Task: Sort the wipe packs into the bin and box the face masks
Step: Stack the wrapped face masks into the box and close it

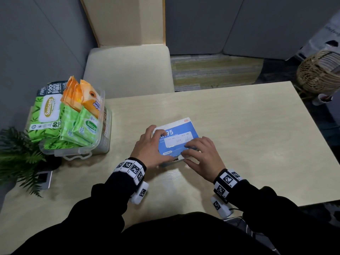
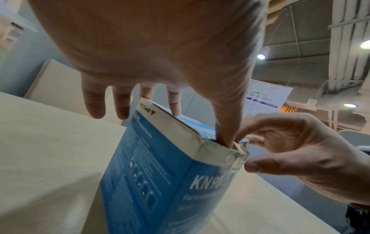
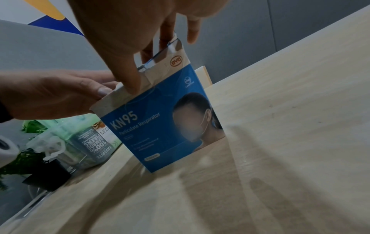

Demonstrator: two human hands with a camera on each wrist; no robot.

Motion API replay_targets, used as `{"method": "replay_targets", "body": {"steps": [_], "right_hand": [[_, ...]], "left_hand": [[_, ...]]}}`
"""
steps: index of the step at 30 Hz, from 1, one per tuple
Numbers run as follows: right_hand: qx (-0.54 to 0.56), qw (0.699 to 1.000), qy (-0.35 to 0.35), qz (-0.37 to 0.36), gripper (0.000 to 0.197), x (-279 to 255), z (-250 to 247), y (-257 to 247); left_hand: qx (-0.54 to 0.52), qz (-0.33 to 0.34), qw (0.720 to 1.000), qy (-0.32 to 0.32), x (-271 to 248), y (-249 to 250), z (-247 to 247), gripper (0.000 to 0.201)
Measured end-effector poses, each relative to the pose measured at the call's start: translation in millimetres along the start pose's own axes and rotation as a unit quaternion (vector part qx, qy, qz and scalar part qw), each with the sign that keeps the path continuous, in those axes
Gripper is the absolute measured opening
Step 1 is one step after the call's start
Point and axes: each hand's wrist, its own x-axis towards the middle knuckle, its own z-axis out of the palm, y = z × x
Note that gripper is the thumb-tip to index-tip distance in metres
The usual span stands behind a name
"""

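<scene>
A blue KN95 mask box stands on the table's middle, with both hands on it. My left hand spans its left side, fingers over the far corner, thumb at the near end. In the left wrist view that thumb presses into the seam of the box by its end flap. My right hand pinches the flap at the near right. Its thumb lies on the front of the box; its fingers sit behind the flap. Green wipe packs and orange ones fill a clear bin.
The bin stands at the table's left edge, with a potted fern and a small grey device in front of it. A cream chair stands behind the table. A wicker basket sits beyond the far right corner.
</scene>
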Motion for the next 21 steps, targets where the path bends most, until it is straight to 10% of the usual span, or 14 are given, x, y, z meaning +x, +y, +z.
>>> {"method": "replay_targets", "body": {"steps": [21], "right_hand": [[0.02,0.997,-0.013,-0.074,0.011,9.8,2.2,7.3]], "left_hand": [[0.031,-0.02,0.999,-0.014,0.9,10.0,-0.1,0.102]]}}
